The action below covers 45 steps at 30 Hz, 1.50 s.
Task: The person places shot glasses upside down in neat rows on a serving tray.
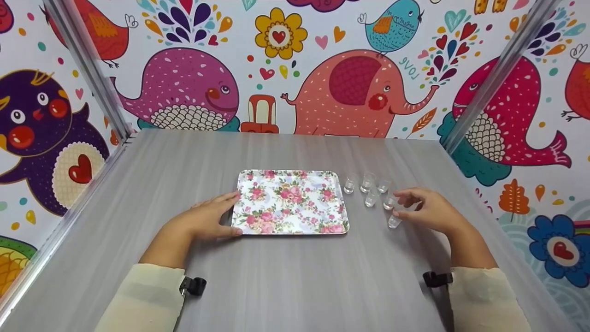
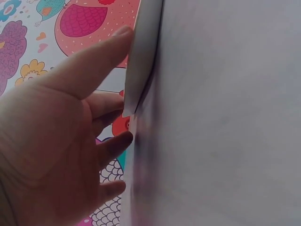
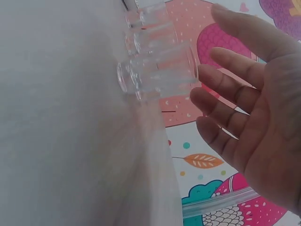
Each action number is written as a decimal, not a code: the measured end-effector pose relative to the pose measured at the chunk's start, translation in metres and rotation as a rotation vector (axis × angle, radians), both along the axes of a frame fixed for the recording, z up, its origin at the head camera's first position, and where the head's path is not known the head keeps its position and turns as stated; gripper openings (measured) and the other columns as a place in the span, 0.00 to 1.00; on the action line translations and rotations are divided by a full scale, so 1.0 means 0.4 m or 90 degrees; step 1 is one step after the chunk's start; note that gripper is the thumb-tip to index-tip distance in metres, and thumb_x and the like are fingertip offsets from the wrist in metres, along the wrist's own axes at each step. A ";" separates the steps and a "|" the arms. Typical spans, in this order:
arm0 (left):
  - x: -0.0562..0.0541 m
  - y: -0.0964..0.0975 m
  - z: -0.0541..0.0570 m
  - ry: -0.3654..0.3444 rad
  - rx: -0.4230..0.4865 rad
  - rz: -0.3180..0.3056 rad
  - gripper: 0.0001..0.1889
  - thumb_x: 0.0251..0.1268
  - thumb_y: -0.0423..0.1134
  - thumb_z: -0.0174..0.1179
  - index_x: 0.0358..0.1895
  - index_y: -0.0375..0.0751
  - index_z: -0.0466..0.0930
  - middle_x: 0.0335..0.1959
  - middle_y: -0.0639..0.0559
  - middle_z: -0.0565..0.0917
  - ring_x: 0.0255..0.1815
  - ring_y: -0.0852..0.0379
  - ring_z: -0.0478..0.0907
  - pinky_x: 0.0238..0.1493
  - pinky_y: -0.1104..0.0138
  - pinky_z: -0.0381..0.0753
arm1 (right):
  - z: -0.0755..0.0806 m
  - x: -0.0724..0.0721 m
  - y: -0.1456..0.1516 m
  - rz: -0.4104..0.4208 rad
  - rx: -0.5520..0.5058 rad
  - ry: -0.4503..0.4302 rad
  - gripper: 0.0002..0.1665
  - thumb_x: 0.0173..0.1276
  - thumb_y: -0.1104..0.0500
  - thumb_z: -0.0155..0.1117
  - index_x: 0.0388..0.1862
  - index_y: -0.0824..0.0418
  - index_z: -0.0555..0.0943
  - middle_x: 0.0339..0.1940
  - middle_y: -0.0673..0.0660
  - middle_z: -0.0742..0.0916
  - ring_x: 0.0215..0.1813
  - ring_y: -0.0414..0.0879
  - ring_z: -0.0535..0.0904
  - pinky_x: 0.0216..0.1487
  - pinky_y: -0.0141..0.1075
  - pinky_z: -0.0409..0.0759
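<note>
A floral tray (image 1: 291,205) with a white ground and pink roses lies flat on the table. At its left end is my left hand (image 1: 207,217), thumb and fingers spread along the edge. In the left wrist view the thumb tip meets the pale rim of the tray (image 2: 143,61), and the fingers are loosely bent. To the right of the tray several small clear shot glasses (image 1: 370,198) stand upright. My right hand (image 1: 428,212) hovers beside the nearest shot glass (image 1: 394,222). In the right wrist view its relaxed fingers are close to the rim of a glass (image 3: 160,70), not wrapped round it.
The grey wood-grain table (image 1: 295,281) runs back to a cartoon-printed wall (image 1: 272,92). Metal posts (image 1: 85,64) stand at the back corners. Black wrist cameras (image 1: 196,286) sit at both sleeves.
</note>
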<state>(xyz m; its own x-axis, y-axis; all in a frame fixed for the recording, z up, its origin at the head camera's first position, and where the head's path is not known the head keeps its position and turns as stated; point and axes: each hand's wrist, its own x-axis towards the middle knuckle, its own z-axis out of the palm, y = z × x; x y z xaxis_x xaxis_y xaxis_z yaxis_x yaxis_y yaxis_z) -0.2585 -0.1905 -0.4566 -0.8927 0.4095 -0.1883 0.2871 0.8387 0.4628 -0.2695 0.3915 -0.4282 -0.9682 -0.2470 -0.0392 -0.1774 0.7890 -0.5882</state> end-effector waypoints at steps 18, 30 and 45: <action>-0.001 -0.003 -0.002 -0.019 0.002 0.007 0.57 0.64 0.67 0.71 0.89 0.51 0.51 0.91 0.54 0.51 0.90 0.33 0.50 0.83 0.28 0.50 | -0.062 -0.019 0.037 0.023 -0.037 -0.104 0.30 0.64 0.47 0.82 0.63 0.53 0.86 0.46 0.56 0.85 0.48 0.47 0.78 0.43 0.30 0.82; -0.004 -0.004 -0.003 -0.019 0.014 0.010 0.58 0.63 0.67 0.72 0.89 0.50 0.51 0.91 0.52 0.51 0.90 0.34 0.50 0.84 0.31 0.52 | -0.090 -0.027 0.031 0.047 0.003 -0.079 0.18 0.61 0.53 0.84 0.45 0.55 0.86 0.36 0.51 0.80 0.39 0.43 0.76 0.37 0.30 0.76; -0.002 -0.004 0.000 -0.017 0.018 0.004 0.57 0.64 0.66 0.72 0.88 0.47 0.52 0.91 0.51 0.52 0.90 0.34 0.51 0.84 0.30 0.52 | -0.069 -0.021 0.013 0.024 0.014 -0.096 0.17 0.62 0.45 0.83 0.42 0.51 0.88 0.33 0.50 0.80 0.39 0.46 0.77 0.35 0.33 0.76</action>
<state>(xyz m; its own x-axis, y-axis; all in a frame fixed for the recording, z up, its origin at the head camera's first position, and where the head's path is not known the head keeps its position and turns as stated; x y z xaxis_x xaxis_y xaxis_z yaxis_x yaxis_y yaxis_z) -0.2593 -0.1920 -0.4567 -0.8899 0.4098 -0.2005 0.2696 0.8269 0.4935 -0.2781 0.3966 -0.4559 -0.9409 -0.2807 -0.1897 -0.1182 0.7967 -0.5927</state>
